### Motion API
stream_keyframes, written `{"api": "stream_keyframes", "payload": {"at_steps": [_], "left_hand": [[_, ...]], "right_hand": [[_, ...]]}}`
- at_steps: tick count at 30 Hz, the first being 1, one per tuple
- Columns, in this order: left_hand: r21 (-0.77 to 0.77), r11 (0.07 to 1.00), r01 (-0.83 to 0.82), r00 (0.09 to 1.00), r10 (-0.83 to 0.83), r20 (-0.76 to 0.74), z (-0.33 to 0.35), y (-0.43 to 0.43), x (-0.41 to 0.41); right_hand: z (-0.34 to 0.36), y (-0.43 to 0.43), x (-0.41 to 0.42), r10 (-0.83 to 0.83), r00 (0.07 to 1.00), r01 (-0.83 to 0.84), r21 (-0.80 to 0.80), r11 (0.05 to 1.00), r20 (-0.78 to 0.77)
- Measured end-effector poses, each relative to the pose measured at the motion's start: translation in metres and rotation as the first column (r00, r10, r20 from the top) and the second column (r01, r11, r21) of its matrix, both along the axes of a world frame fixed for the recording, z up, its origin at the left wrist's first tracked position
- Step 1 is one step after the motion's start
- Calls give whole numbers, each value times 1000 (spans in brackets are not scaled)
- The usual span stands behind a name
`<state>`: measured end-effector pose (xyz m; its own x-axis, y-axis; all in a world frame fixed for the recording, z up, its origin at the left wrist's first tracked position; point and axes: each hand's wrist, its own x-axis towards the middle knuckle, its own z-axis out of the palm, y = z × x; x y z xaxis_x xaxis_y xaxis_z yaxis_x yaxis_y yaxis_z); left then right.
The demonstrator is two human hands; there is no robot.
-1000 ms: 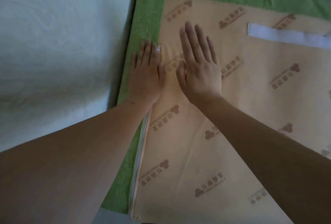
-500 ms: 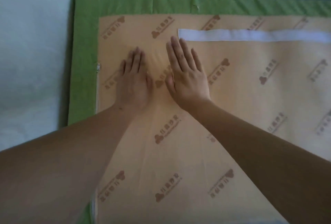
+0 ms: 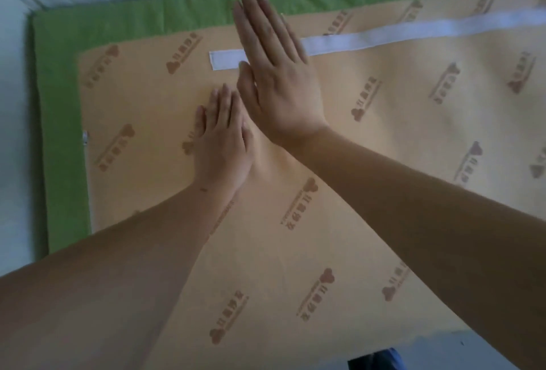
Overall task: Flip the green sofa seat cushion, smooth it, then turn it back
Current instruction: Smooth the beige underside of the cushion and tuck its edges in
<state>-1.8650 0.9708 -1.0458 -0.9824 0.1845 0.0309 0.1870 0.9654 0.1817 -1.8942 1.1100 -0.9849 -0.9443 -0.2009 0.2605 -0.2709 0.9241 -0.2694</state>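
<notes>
From the head camera, the green sofa seat cushion (image 3: pixel 59 103) lies flat with its tan printed underside (image 3: pixel 354 192) up. The left hand (image 3: pixel 221 145) is open and flat on the tan side, holding nothing. The right hand (image 3: pixel 277 74), just beside it at 1 o'clock, is open too, fingers over the white strip (image 3: pixel 413 31).

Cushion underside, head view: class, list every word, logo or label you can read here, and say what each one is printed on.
Repeated brown logo print on the tan underside panel of the green sofa seat cushion: a lobed emblem with a line of characters, too blurred to read.
White strip partly under the right hand: no print visible.
Left hand partly covers one logo.
Nothing else carries text.
</notes>
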Motion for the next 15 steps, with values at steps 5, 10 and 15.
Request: {"api": "stream_keyframes", "payload": {"at_steps": [5,10,15], "left_hand": [[-25,993,112,993,-111,40,1,33,5],[15,999,39,999,-39,35,-2,65,7],[52,997,49,998,-51,42,-1,107,1]], "right_hand": [[-25,55,14,38,963,-67,100,993,268],[-17,92,33,-81,984,76,37,996,159],[-10,130,10,-158,985,159,-8,987,75]]}}
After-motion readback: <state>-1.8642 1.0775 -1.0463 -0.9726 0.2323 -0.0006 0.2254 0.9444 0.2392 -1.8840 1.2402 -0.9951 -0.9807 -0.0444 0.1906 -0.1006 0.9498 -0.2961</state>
